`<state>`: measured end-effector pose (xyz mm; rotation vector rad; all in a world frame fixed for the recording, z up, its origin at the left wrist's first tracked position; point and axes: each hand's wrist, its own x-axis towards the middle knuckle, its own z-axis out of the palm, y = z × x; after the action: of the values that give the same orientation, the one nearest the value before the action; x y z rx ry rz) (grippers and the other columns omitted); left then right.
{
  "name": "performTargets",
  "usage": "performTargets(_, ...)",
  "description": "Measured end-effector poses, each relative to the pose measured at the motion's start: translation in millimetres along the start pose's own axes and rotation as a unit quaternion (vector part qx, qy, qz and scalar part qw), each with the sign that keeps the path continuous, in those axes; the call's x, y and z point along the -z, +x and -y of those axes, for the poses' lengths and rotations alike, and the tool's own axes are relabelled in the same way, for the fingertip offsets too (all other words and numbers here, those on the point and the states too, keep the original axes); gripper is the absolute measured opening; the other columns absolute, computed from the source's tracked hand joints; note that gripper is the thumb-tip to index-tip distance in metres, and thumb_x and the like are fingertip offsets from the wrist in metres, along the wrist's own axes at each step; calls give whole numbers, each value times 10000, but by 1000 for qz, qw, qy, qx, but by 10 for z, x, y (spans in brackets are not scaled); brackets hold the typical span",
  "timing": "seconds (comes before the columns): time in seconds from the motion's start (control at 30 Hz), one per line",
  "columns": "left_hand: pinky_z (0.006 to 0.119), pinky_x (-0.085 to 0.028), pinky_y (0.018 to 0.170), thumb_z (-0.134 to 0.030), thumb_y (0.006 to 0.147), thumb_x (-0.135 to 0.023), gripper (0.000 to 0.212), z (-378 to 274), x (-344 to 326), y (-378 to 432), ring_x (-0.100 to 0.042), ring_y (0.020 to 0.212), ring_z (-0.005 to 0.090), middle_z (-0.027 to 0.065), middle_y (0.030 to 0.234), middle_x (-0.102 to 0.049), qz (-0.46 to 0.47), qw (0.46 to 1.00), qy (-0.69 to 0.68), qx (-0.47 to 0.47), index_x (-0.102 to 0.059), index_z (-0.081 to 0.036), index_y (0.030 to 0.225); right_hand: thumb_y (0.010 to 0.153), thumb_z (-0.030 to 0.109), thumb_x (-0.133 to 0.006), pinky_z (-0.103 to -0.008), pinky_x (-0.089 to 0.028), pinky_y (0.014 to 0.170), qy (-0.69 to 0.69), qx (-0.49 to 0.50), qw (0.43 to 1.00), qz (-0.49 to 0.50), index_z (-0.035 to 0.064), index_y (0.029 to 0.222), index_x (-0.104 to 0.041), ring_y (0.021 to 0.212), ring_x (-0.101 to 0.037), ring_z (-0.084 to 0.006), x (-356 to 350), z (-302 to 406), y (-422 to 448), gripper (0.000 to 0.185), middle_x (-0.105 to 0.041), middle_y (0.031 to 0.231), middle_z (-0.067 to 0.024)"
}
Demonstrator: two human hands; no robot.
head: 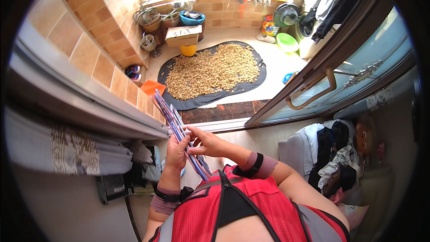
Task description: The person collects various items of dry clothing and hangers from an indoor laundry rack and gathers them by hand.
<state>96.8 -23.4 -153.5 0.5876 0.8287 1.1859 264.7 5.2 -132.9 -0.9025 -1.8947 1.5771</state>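
A bundle of thin plastic clothes hangers (172,117), purple, blue and pink, slants across in front of my chest. My left hand (177,153) is closed around the middle of the bundle, thumb uppermost. From the other side my right hand (210,144) touches the same hangers, with its thumb and fingertips among them. Exactly how many hangers the right fingers pinch is hidden. The far end of the bundle points towards the doorway, and the near end lies close to my red vest (201,205).
Beyond the door sill (215,126), peanuts (215,70) in shells cover a dark sheet (198,104). A glass door (322,90) stands open at right. Clothes lie on a sofa (289,151). Plant pots (149,23), a cardboard box (183,41) and a green basin (287,42) are farther off.
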Motion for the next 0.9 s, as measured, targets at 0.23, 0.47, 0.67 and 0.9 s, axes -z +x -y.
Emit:
performTargets(0.23,276,-525,794,-30,892,-612,364,-251,-258,1098,-628,915,151,82,1007,-638,-36,995,73,-60,-453,-18,1220,822,188,-740,-292,-533,761,40,-29,998,-38,17,1430,-279,840,-652,-167,809,-214,637,782,-648,1044,-143)
performTargets(0.47,223,-508,751,-53,902,-619,336,-463,-638,2109,-613,895,111,53,978,-618,-38,993,93,-57,-462,-18,1197,816,145,-745,-287,-522,749,69,-17,997,1,24,1471,-103,847,-645,-162,1735,-68,1088,925,-654,920,-131)
performTargets(0.67,188,-454,488,-90,906,-629,208,-513,-974,2865,-544,632,36,-14,817,-562,25,996,90,4,-486,-57,1053,809,111,-722,-262,-443,574,182,-2,982,-44,26,1491,-32,651,-522,-90,2210,-194,1321,974,-564,714,-34)
performTargets(0.9,244,-510,673,-91,927,-584,250,-565,-1201,4082,-621,848,137,81,995,-612,129,985,87,80,-480,-25,1145,844,29,-654,-250,-491,678,136,-43,981,-129,5,1486,-59,783,-590,-116,3106,-319,1684,876,-620,890,-78)
